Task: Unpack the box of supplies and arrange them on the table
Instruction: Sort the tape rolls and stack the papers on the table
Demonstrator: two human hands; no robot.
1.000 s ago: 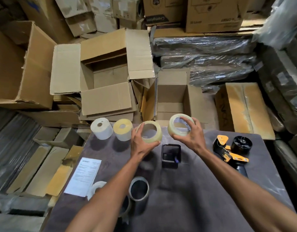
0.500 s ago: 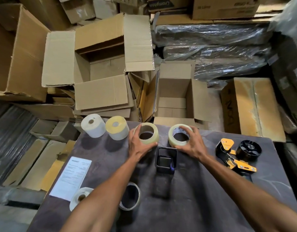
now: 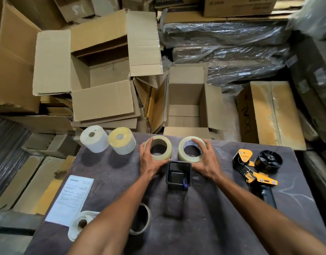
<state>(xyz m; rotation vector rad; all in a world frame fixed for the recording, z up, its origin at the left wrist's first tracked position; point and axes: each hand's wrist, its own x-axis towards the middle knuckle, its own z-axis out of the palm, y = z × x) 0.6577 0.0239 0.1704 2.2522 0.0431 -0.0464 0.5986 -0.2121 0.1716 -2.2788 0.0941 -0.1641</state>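
Observation:
Two clear tape rolls lie flat side by side near the far edge of the dark table (image 3: pixel 204 227). My left hand (image 3: pixel 149 161) grips the left tape roll (image 3: pixel 159 155) around its near left side. My right hand (image 3: pixel 207 161) grips the right tape roll (image 3: pixel 186 157) around its near right side. Left of them stand a white label roll (image 3: pixel 94 139) and a yellow-topped label roll (image 3: pixel 122 141). The open supply box (image 3: pixel 188 100) stands just behind the table, and what I see of its inside is bare.
A black mesh holder (image 3: pixel 178 175) stands between my wrists. An orange and black tape dispenser (image 3: pixel 256 170) lies at the right. A printed sheet (image 3: pixel 72 197), a white roll (image 3: pixel 81 223) and another tape roll (image 3: pixel 142 218) sit near the front left. Cardboard boxes surround the table.
Both hands have lowered the two tape rolls from the air onto the table's far edge, and they keep hold of them. The view has tilted downward.

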